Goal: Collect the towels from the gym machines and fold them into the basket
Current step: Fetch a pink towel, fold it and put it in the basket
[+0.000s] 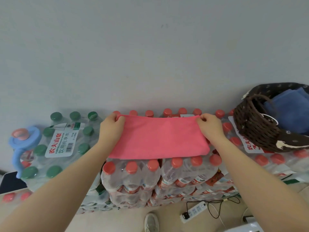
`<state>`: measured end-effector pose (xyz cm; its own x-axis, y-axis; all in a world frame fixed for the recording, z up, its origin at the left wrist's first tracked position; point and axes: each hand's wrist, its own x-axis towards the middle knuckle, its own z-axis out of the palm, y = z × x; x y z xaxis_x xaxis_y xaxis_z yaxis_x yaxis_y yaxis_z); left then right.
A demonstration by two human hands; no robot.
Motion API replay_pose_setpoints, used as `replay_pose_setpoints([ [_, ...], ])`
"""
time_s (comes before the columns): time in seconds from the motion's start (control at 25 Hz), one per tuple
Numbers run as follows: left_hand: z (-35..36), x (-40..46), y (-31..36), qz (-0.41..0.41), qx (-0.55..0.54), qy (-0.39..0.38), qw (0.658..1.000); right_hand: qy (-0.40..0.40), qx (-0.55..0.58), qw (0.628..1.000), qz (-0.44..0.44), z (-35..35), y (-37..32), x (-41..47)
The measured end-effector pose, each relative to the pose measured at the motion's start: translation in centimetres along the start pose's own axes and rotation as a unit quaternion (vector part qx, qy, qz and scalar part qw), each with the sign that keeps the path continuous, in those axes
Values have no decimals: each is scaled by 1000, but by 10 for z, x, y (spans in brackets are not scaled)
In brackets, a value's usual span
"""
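Observation:
A pink towel lies folded flat on top of stacked packs of red-capped water bottles. My left hand pinches its far left corner, and my right hand pinches its far right corner. A dark brown wicker basket stands at the right on the bottle packs, holding a blue towel.
Green-capped bottle packs sit to the left, with a blue and pink bottle handle beside them. The white wall runs directly behind. On the floor below lie a power strip, black cables and a shoe.

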<state>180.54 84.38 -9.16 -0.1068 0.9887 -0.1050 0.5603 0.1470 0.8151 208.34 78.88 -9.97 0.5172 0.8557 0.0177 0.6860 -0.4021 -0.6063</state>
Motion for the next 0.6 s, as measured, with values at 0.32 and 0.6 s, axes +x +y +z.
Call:
replay_pose_setpoints([
  [0.32, 4, 6, -5, 78, 177, 48, 980, 8, -68, 998, -5, 9, -1, 6],
  [0.6, 14, 3, -5, 203, 299, 85, 929, 15, -202, 972, -117, 7, -28, -5],
])
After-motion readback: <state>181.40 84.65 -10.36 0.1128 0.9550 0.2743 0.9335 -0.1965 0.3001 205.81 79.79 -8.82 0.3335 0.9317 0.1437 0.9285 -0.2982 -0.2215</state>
